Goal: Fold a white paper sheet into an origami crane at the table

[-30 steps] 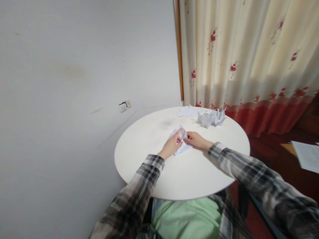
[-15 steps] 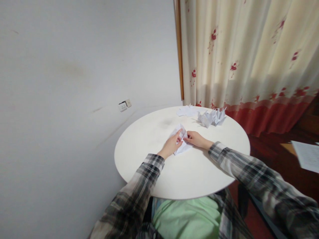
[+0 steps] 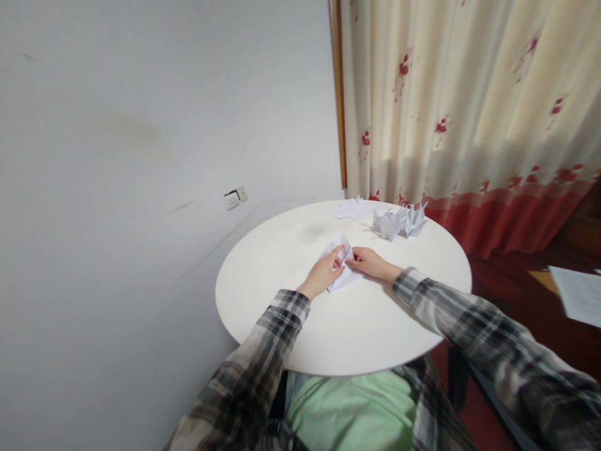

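Note:
A partly folded white paper (image 3: pixel 342 279) lies near the middle of the round white table (image 3: pixel 342 332). My left hand (image 3: pixel 323 273) rests on its left side with fingers curled and pinching a flap. My right hand (image 3: pixel 370 262) pinches the paper's right edge, fingertips close to those of the left hand. Both forearms wear plaid sleeves.
Folded white paper figures (image 3: pixel 399 221) and a flat white paper piece (image 3: pixel 351 208) sit at the table's far edge. A floral curtain (image 3: pixel 469 113) hangs behind. The grey wall with a socket (image 3: pixel 235 198) is on the left. A sheet of paper (image 3: pixel 580 294) lies at the right.

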`<action>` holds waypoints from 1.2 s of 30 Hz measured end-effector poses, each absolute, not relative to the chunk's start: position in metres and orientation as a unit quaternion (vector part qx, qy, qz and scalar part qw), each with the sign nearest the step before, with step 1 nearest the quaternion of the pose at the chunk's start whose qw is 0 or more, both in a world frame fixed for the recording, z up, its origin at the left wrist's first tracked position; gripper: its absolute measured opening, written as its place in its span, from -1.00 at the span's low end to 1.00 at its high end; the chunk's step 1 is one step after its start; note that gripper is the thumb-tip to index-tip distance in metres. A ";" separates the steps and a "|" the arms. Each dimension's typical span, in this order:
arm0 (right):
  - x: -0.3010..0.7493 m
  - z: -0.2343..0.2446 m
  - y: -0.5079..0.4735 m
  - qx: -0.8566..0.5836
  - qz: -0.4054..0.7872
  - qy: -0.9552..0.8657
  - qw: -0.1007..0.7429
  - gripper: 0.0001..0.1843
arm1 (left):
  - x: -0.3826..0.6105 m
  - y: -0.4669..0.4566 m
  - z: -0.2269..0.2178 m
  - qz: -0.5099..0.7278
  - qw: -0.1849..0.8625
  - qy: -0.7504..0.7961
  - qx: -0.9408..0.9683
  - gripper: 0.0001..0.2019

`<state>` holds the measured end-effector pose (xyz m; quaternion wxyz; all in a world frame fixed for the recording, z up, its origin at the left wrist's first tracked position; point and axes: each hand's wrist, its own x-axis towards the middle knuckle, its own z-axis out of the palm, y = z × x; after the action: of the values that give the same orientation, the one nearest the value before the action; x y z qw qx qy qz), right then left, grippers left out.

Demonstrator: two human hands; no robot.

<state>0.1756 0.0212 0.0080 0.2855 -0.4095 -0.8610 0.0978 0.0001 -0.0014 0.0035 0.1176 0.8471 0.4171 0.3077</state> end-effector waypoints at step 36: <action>0.175 0.010 0.020 -0.406 0.112 -0.861 0.286 -0.78 | 0.001 -0.003 0.005 0.303 0.127 0.426 0.843 -0.49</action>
<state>0.1749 0.0197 0.0098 0.2860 -0.4057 -0.8609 0.1118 0.0008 -0.0028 0.0055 0.1275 0.8428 0.4261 0.3030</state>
